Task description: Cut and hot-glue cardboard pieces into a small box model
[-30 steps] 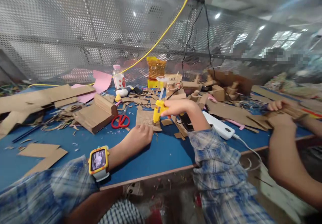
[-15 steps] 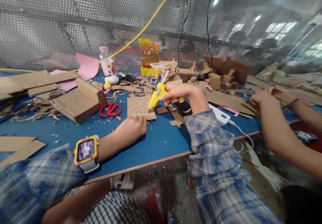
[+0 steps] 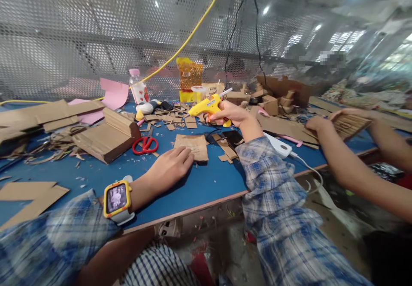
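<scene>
A small yellow hot glue gun (image 3: 206, 106) is in my right hand (image 3: 232, 113), whose fingers wrap round its handle. A white glue stick sticks out of its back, and its nozzle points left, above the table. Below it, a square cardboard piece (image 3: 197, 145) lies on the blue table, its top marked with glue-like streaks. My left hand (image 3: 172, 164) rests with fingers stretched over the near left part of this piece; the fingertips lie on it. A yellow-cased watch (image 3: 117, 198) is on my left wrist.
Red-handled scissors (image 3: 145, 145) and a folded cardboard form (image 3: 106, 135) lie to the left. Cardboard scraps (image 3: 174, 118) spread behind. A white power strip (image 3: 279, 143) with a cable is on the right, near a co-worker's hands (image 3: 322, 125) holding ridged cardboard (image 3: 348, 126). A bottle (image 3: 139, 89) stands behind.
My right hand has lifted the glue gun away from the cardboard and tipped it nearer level. My left hand's fingers have gone from curled to stretched over the piece. The view has shifted slightly.
</scene>
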`<action>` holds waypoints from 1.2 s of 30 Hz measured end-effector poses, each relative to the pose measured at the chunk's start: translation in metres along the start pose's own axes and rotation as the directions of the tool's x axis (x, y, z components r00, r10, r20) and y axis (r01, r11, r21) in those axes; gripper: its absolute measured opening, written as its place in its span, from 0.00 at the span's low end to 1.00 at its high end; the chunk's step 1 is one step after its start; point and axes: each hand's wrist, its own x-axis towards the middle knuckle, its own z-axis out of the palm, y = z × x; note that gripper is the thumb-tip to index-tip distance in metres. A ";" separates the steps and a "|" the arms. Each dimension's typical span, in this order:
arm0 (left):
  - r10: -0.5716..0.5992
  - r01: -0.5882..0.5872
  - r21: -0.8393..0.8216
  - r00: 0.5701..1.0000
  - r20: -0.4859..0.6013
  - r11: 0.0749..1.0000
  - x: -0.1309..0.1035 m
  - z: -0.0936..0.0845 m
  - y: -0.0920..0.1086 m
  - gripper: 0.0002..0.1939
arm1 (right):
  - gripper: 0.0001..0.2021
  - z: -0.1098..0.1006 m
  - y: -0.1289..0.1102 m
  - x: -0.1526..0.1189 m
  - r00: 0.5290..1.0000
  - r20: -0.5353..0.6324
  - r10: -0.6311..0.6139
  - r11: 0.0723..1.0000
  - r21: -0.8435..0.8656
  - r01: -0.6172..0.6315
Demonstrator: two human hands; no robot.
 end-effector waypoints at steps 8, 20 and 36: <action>-0.167 0.162 -0.105 0.985 -0.036 0.981 -0.003 0.006 -0.006 0.12 | 0.13 0.031 0.008 0.022 0.967 -0.239 -0.094 0.965 0.217 0.147; -0.562 0.352 -0.572 0.792 -0.239 0.741 -0.001 0.022 -0.023 0.17 | 0.21 0.081 0.014 0.022 0.985 -0.142 -0.102 0.950 0.280 0.139; -0.797 0.342 -0.849 0.587 -0.142 0.402 -0.003 0.003 -0.047 0.18 | 0.14 0.063 0.020 0.014 0.983 -0.093 -0.161 0.914 0.361 0.184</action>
